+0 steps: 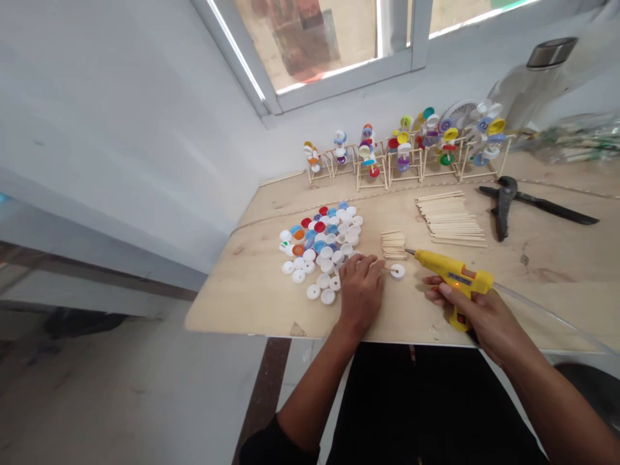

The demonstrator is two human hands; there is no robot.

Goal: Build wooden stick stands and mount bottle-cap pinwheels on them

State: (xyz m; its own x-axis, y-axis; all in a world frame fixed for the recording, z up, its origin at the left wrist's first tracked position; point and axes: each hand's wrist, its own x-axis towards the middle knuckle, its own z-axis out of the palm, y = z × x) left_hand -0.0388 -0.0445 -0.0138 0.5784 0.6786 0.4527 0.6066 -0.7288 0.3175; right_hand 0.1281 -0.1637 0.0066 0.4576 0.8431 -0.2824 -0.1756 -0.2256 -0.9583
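Note:
My right hand (477,310) is wrapped round the handle of a yellow hot glue gun (450,268), a clear glue stick trailing from its back. Its nozzle points left, over the right end of a small pile of short wooden sticks (393,245). My left hand (361,287) is closed on a thin wooden stick (389,269), whose far end meets a white bottle cap (398,271). Beside my left hand lies a spread of bottle caps (325,253), mostly white with some blue, red and orange.
Longer wooden sticks (450,219) lie in a pile behind the glue gun, with black-handled pliers (506,200) to their right. Small stick-framed wheels of coloured caps (403,155) line the back by the wall. A clear bottle (533,84) and a plastic bag (581,139) stand back right.

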